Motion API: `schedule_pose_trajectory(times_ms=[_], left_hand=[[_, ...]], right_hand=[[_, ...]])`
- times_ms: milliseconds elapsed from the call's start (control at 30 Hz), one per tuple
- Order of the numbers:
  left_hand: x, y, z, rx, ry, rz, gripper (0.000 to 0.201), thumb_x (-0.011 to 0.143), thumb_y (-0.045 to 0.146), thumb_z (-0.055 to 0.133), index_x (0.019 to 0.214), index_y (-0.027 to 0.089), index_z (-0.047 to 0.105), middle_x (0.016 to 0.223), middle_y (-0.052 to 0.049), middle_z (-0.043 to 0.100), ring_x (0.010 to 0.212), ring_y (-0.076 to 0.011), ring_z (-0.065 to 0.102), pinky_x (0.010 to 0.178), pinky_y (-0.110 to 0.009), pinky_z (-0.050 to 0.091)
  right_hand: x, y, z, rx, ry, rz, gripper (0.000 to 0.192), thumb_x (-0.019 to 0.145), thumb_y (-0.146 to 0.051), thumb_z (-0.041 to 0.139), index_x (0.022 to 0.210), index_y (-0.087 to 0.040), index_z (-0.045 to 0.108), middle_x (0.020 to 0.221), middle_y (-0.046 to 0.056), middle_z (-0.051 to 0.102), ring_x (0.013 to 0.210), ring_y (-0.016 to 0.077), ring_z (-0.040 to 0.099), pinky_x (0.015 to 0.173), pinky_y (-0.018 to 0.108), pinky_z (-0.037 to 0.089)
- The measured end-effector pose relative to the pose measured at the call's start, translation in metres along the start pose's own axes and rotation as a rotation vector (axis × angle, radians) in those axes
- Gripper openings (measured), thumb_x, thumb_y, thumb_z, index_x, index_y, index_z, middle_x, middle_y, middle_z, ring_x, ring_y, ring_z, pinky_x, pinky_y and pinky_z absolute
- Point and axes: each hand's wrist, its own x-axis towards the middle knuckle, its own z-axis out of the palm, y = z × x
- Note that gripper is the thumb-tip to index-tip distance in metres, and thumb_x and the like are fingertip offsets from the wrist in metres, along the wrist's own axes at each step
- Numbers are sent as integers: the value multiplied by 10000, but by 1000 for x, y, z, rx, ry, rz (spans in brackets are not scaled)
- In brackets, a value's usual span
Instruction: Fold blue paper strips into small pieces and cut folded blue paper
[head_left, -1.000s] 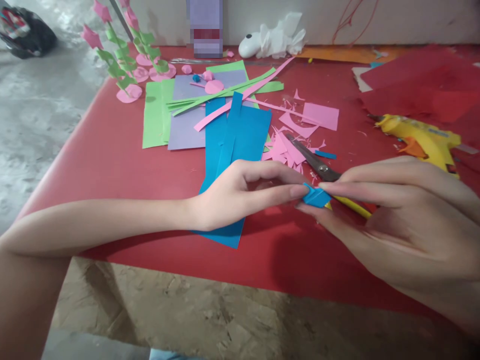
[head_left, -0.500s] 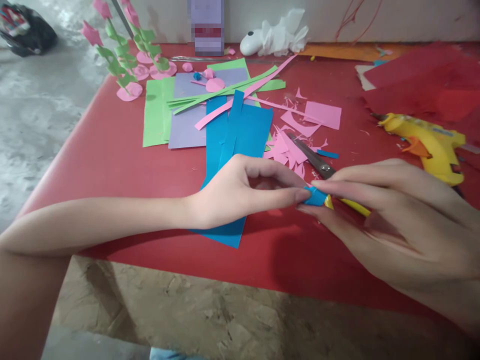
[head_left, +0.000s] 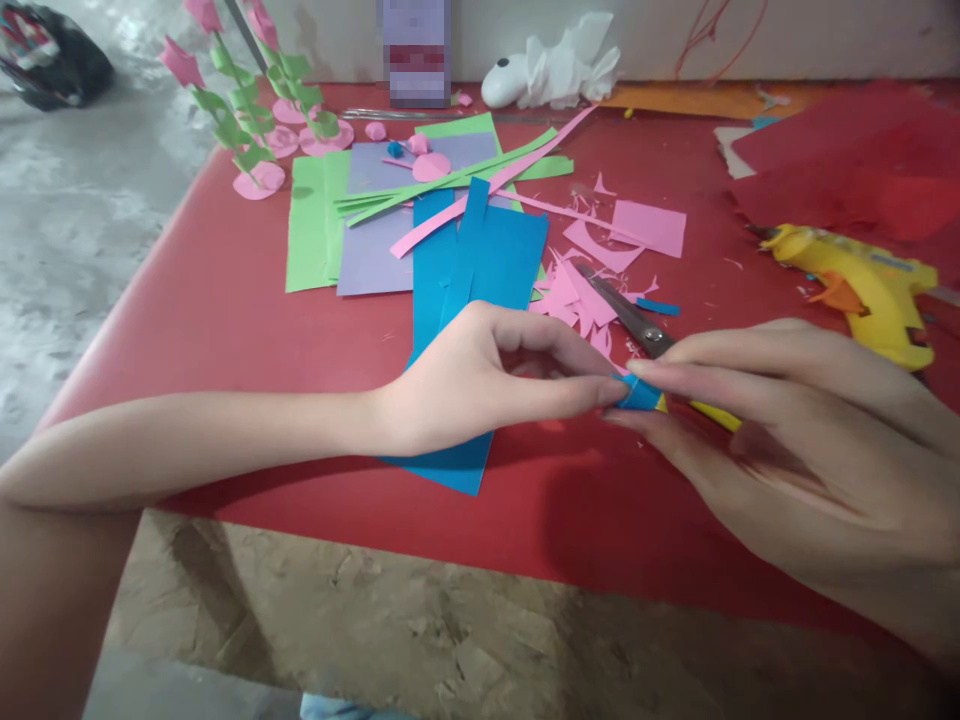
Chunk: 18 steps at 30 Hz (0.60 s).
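I've got the left hand pinching a folded blue paper piece, right hand pinching its other end, above the desk toward its near edge; left forearm crosses the near-left corner, scissors just beyond.

I can't read the folds of the blue piece, partly covered by the left hand and right hand. The right hand also hides some of the scissors, the left a stretch of blue paper. Far off, the purple object is blurred and cropped; the far-left bag leaves my view.
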Motion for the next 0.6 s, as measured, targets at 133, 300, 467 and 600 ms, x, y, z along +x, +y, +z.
schedule_pose_trajectory(times_ms=[133,300,467,600], left_hand=[[2,-1,-3,-13,-36,27,94,713,229,716,665,156,683,699,6,683,643,-63,585,603,-172,504],[4,-2,-6,38,-72,35,174,696,326,733,686,156,696,679,3,671,622,-63,551,572,-182,466],[1,-2,-5,84,-88,44,225,720,362,704,664,147,670,684,0,670,621,-62,531,564,-188,432],[0,-1,-4,151,-111,81,253,754,364,669,658,136,621,664,7,645,597,-50,494,550,-182,400]], right_hand=[[7,1,-4,54,-60,-52,222,789,-98,635,974,-200,565,899,40,661,832,117,630,733,258,548],[9,-1,-7,78,-92,-46,225,785,-99,642,976,-194,573,899,32,648,840,101,625,757,225,540],[7,-7,-8,59,-138,-13,225,791,-125,644,992,-191,568,913,25,642,862,87,621,804,204,537],[4,-9,-9,48,-115,30,161,819,-195,620,968,-241,580,921,-2,666,868,106,643,787,241,561]])
